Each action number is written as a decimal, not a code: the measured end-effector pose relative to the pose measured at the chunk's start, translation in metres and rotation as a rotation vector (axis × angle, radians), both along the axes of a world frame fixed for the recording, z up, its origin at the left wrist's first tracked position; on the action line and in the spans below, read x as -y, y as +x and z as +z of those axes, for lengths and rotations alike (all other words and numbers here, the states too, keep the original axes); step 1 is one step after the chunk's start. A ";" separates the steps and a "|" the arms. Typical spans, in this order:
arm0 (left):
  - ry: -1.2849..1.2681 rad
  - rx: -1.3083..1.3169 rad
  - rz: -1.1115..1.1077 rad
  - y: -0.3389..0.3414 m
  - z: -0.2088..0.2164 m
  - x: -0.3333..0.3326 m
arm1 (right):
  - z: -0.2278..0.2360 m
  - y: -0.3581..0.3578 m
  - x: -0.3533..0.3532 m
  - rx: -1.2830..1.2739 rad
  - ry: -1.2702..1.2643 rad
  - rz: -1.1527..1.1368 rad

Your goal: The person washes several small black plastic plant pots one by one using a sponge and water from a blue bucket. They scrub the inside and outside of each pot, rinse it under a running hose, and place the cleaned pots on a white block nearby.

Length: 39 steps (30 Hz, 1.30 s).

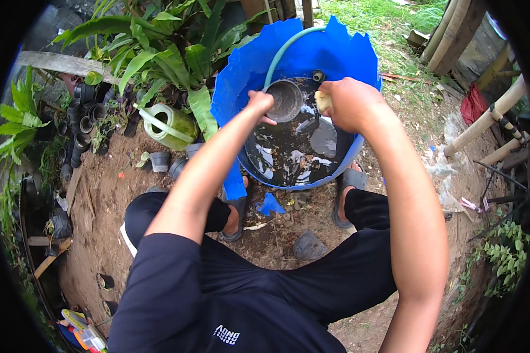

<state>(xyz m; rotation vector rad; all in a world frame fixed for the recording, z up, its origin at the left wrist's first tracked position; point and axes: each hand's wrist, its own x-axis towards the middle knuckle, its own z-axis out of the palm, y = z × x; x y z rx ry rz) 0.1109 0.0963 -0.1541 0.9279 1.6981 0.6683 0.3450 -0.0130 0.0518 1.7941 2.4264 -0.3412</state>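
Observation:
My left hand point(262, 107) is closed on the rim of a round grey pot point(285, 97), tilted so that its stained inside shows. In my right hand point(350, 105) a pale yellow sponge point(322, 101) is pinched, a short way right of the pot. Both hands are over a blue plastic tub point(235, 82) with a jagged, cut rim. Dark water point(288, 154) with floating bits lies in the tub. A green hose point(280, 54) hangs over the far rim, and its lower end is hidden behind the pot.
A pale green watering can point(169, 126) and small grey plant pots point(159, 162) stand left of the tub. Large leafy plants point(171, 59) lean close at the back left. Bamboo poles point(492, 120) rise at the right. Blue plastic scraps point(271, 204) lie between my feet.

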 end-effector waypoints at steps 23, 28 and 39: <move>-0.699 0.588 0.213 -0.013 -0.227 0.063 | -0.012 0.016 -0.005 -0.051 0.019 0.024; -0.574 0.601 0.142 -0.015 -0.213 0.070 | -0.016 0.010 -0.008 -0.028 -0.002 0.038; 0.115 -0.721 -0.504 0.027 -0.153 0.069 | -0.018 0.003 -0.011 -0.034 -0.019 0.043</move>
